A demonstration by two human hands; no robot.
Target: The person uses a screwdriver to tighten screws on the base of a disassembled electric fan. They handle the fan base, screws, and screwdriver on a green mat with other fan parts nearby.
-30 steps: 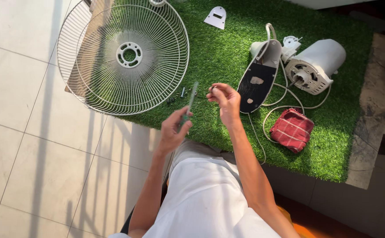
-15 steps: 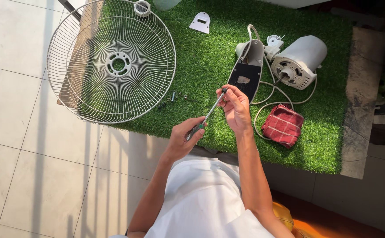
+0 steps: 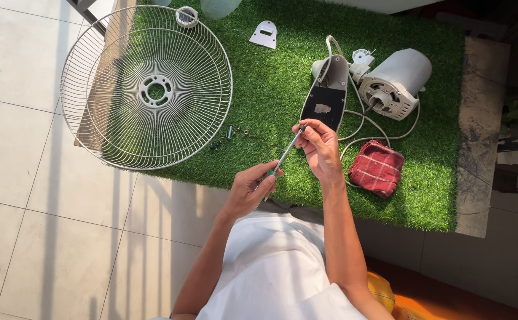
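The left hand [image 3: 252, 188] grips the handle of a screwdriver [image 3: 285, 154] held above the green turf mat [image 3: 271, 89]. The right hand [image 3: 318, 145] pinches its tip, perhaps around a small screw. Nearby lie a wire fan guard [image 3: 146, 89], a motor [image 3: 394, 84] and a red cloth [image 3: 376, 168].

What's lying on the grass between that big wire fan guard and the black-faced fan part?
In the head view, a few small screws lie on the green mat between the guard and the black-faced part.
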